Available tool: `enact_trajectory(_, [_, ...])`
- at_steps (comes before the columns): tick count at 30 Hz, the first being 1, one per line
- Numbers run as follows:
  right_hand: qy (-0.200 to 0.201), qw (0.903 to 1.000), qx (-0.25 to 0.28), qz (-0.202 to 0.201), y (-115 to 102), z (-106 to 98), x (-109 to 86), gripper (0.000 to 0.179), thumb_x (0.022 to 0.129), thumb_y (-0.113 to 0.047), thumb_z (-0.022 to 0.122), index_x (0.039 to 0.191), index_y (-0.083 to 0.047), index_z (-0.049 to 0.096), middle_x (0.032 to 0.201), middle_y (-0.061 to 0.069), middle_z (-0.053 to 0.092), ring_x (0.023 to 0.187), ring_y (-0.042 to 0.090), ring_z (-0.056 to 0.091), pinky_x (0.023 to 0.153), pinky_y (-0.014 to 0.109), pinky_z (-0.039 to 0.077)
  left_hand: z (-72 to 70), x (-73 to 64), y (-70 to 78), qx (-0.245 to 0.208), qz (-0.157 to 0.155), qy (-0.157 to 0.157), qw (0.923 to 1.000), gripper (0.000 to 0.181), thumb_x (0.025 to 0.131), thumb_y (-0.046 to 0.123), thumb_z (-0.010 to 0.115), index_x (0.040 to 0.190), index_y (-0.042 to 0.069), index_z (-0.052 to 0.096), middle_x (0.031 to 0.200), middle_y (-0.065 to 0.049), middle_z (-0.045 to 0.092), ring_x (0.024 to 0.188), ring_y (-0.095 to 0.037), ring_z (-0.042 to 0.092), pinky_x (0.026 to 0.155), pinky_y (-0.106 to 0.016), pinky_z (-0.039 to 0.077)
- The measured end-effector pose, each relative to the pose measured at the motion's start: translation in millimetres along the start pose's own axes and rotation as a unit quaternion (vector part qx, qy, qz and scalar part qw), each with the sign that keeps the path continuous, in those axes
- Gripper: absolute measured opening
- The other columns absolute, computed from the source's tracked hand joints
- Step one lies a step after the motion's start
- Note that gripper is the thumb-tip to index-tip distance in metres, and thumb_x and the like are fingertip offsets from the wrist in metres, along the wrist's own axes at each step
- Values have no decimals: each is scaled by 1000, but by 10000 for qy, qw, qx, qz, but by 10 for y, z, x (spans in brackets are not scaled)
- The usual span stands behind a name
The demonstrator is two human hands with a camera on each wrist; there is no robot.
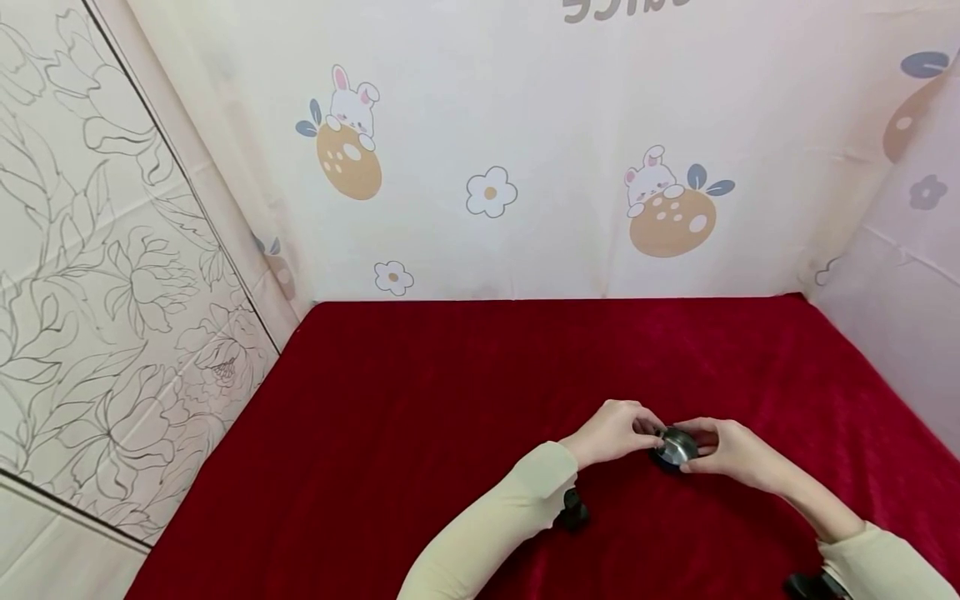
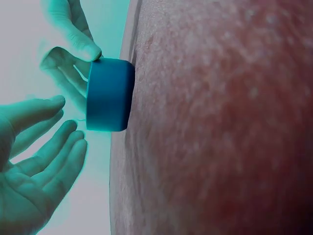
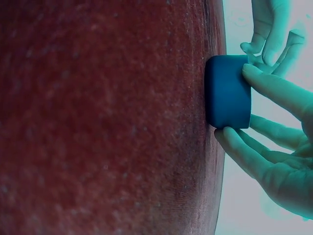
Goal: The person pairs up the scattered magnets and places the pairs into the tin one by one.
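Note:
A small round container (image 1: pixel 677 448) with a shiny silver top and a dark side stands on the red cloth. From the side, in the left wrist view, the container (image 2: pixel 111 95) looks like a short smooth cylinder, tinted blue. My right hand (image 1: pixel 731 454) grips it from the right; in the right wrist view the thumb lies on one side of the container (image 3: pixel 231 92) and the fingers on the other. At its left edge is my left hand (image 1: pixel 617 432), thumb and fingers extended and slightly apart, with a small gap to the wall in the left wrist view.
Red velvety cloth (image 1: pixel 450 400) covers the table. Behind it hangs a pale curtain (image 1: pixel 555 167) with rabbit and flower prints, and a floral panel (image 1: pixel 135 275) stands on the left. A black wrist device (image 1: pixel 573 510) sits under the left sleeve.

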State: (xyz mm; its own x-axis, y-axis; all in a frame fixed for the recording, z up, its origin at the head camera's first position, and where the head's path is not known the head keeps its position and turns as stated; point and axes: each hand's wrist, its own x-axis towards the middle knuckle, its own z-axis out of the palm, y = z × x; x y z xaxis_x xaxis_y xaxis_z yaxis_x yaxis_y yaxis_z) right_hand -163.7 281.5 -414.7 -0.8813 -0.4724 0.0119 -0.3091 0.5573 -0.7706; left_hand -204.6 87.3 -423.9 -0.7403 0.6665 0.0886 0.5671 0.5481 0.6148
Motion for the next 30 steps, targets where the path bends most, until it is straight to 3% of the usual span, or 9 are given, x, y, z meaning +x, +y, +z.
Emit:
enact_trajectory(6, [-30,9998,47,-187,7,2,1,53,72,-9,72,110,19,48,101,28,56,82,3,59,64,19,49,-51,-49,-48,320,232,-240,9989,19,82,24,63,99,17,68,85,13,60,69,10,48,61,-2,36])
enact_trajectory(12, [13,9996,-123,-243,-12,12,-2,53,71,-9,72,109,18,49,98,24,58,79,5,59,63,20,49,-136,-135,-115,517,384,-253,9976,18,84,23,62,100,17,67,88,11,59,70,9,49,62,-2,36])
enact_trajectory(22, [299,9962,-715,-394,-70,13,1,47,69,-10,74,105,13,55,91,16,60,74,4,58,59,20,47,-369,-354,-188,532,250,-360,9976,22,85,23,59,105,15,65,92,7,57,74,5,50,64,-4,37])
enact_trajectory(30, [548,9925,-940,-559,-89,6,-36,42,69,-7,73,103,11,57,90,16,60,74,3,58,59,22,48,-525,-541,-289,452,161,-198,9987,26,86,25,58,108,13,63,96,4,56,82,-2,53,68,-7,38])
